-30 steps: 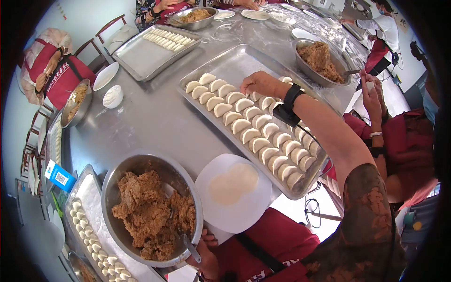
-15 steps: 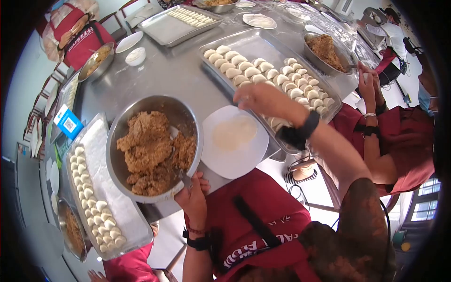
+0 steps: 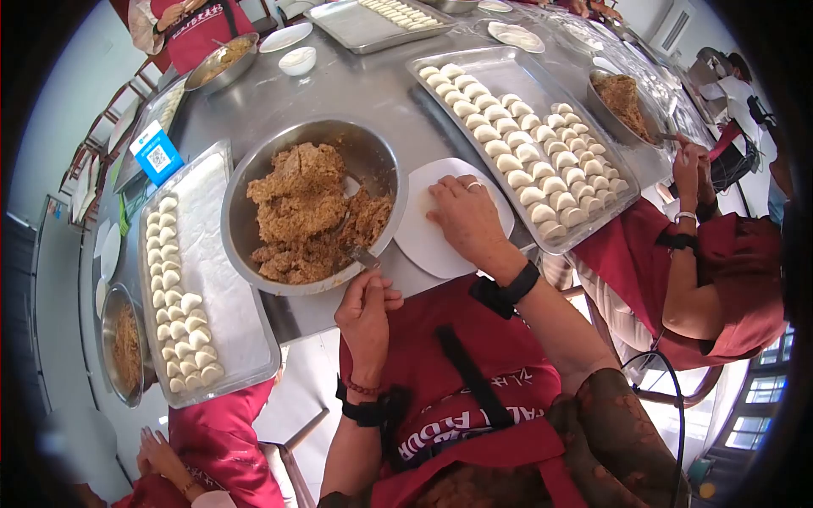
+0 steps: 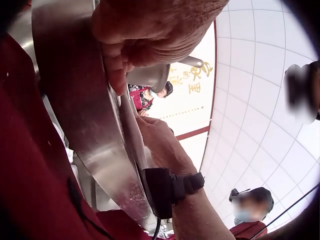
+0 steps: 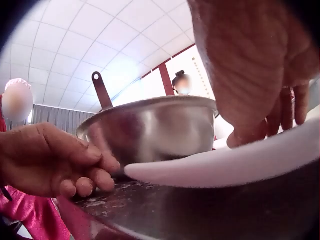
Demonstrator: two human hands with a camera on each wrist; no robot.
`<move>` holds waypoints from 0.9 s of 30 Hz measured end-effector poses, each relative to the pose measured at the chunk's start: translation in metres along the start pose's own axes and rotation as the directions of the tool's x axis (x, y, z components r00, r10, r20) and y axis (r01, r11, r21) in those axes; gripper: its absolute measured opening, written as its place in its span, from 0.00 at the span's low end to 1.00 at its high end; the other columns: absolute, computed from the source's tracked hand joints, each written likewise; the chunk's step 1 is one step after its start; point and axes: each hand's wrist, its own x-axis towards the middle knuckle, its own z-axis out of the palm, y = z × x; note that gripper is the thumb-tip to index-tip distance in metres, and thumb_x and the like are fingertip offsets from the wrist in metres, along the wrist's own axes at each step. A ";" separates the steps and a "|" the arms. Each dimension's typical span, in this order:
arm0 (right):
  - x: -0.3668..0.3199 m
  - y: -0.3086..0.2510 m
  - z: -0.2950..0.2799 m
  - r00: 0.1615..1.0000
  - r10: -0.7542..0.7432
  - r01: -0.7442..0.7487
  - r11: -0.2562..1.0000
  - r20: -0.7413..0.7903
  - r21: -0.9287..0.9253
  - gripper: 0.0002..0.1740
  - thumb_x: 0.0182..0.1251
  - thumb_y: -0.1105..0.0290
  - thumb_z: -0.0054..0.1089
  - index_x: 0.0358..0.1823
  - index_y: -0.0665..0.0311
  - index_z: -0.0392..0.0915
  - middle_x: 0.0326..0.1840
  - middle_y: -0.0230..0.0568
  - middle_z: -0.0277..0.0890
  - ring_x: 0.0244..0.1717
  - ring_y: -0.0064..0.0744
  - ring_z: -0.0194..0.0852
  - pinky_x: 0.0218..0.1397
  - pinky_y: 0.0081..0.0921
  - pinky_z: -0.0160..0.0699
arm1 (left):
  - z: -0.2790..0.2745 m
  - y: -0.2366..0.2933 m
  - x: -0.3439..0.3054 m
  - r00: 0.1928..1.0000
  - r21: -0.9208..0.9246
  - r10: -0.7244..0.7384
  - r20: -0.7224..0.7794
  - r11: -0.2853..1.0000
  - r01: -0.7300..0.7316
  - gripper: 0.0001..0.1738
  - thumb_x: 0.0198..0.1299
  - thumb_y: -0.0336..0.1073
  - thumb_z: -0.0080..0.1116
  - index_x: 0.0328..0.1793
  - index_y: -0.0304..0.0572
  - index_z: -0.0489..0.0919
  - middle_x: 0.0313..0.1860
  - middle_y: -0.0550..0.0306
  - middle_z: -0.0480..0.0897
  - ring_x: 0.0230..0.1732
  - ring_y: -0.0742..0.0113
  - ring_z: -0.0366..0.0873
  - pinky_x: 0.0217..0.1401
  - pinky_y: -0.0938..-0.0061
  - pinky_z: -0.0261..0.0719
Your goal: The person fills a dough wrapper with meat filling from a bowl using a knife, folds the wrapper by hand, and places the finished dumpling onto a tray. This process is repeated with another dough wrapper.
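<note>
My right hand [image 3: 470, 222] reaches down over the white plate [image 3: 415, 244], its fingertips at the pale dough wrapper there and mostly covering it. In the right wrist view its thumb and fingers point down at the plate [image 5: 200, 171]. My left hand [image 3: 367, 317] is by the near rim of the steel bowl [image 3: 388, 161], just below the spoon handle [image 3: 366, 257]. Its fingers are loosely curled with nothing between them, as the right wrist view of that hand [image 5: 55, 162] shows. Brown minced filling [image 3: 296, 199] heaps in the bowl.
At the right, a metal tray [image 3: 527, 83] carries rows of folded dumplings [image 3: 546, 169]. Another tray [image 3: 216, 254] at the left has dumplings along its left side. A blue QR card [image 3: 157, 155] stands behind it. One person [image 3: 703, 279] sits close at the right.
My right hand has come from the dumpling tray back to the plate and down onto the wrapper. My left hand has moved off the bowl's rim. The head view has shifted.
</note>
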 end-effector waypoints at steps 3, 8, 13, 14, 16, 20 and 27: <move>-0.005 -0.005 -0.008 1.000 -0.029 0.028 0.999 0.010 0.033 0.20 0.57 0.65 0.68 0.51 0.65 0.80 0.55 0.44 0.79 0.58 0.48 0.73 0.62 0.41 0.70 | 0.000 0.007 -0.007 0.998 -0.043 -0.055 0.010 0.998 0.056 0.14 0.74 0.33 0.50 0.56 0.30 0.79 0.44 0.49 0.84 0.36 0.67 0.84 0.38 0.75 0.87; -0.016 -0.002 -0.013 0.998 -0.058 0.060 0.982 -0.013 0.177 0.18 0.56 0.69 0.68 0.49 0.64 0.81 0.52 0.43 0.80 0.55 0.48 0.74 0.60 0.41 0.72 | 0.001 0.009 -0.017 0.984 -0.113 -0.155 0.082 0.980 0.164 0.15 0.75 0.33 0.49 0.55 0.28 0.79 0.42 0.49 0.84 0.36 0.66 0.85 0.36 0.75 0.87; -0.011 0.008 -0.009 0.983 -0.024 0.039 0.996 -0.181 0.077 0.14 0.56 0.71 0.68 0.44 0.64 0.81 0.45 0.42 0.82 0.52 0.47 0.76 0.56 0.41 0.75 | 0.006 0.015 -0.023 0.962 -0.176 -0.218 0.165 0.953 0.246 0.15 0.75 0.34 0.49 0.53 0.28 0.79 0.42 0.47 0.85 0.37 0.62 0.86 0.39 0.72 0.88; -0.011 0.008 -0.008 0.984 -0.006 0.024 0.995 -0.179 0.096 0.13 0.56 0.71 0.69 0.42 0.64 0.82 0.45 0.41 0.83 0.52 0.46 0.76 0.56 0.40 0.75 | 0.007 0.016 -0.024 0.957 -0.188 -0.222 0.184 0.948 0.256 0.14 0.75 0.34 0.49 0.53 0.28 0.80 0.42 0.46 0.85 0.37 0.61 0.86 0.41 0.70 0.88; -0.009 0.008 -0.007 0.984 0.027 -0.004 0.991 -0.174 0.133 0.11 0.55 0.72 0.69 0.40 0.64 0.82 0.45 0.41 0.83 0.51 0.46 0.77 0.55 0.40 0.75 | 0.009 0.017 -0.025 0.943 -0.221 -0.239 0.232 0.931 0.291 0.15 0.75 0.34 0.48 0.54 0.28 0.79 0.43 0.45 0.85 0.39 0.59 0.86 0.44 0.68 0.88; -0.006 0.009 -0.006 0.990 0.083 -0.063 0.983 -0.114 0.175 0.07 0.56 0.72 0.68 0.34 0.66 0.81 0.51 0.42 0.84 0.53 0.48 0.76 0.56 0.41 0.75 | 0.012 0.024 -0.028 0.900 -0.279 -0.266 0.345 0.886 0.370 0.17 0.75 0.35 0.47 0.56 0.26 0.77 0.46 0.41 0.84 0.45 0.54 0.86 0.50 0.64 0.87; -0.004 0.010 0.001 0.983 0.049 -0.019 0.986 -0.178 0.166 0.07 0.55 0.72 0.69 0.32 0.64 0.80 0.51 0.42 0.84 0.53 0.45 0.76 0.56 0.41 0.72 | 0.011 0.021 -0.024 0.842 -0.335 -0.303 0.446 0.817 0.470 0.19 0.76 0.36 0.45 0.59 0.23 0.74 0.53 0.34 0.82 0.54 0.43 0.83 0.60 0.54 0.84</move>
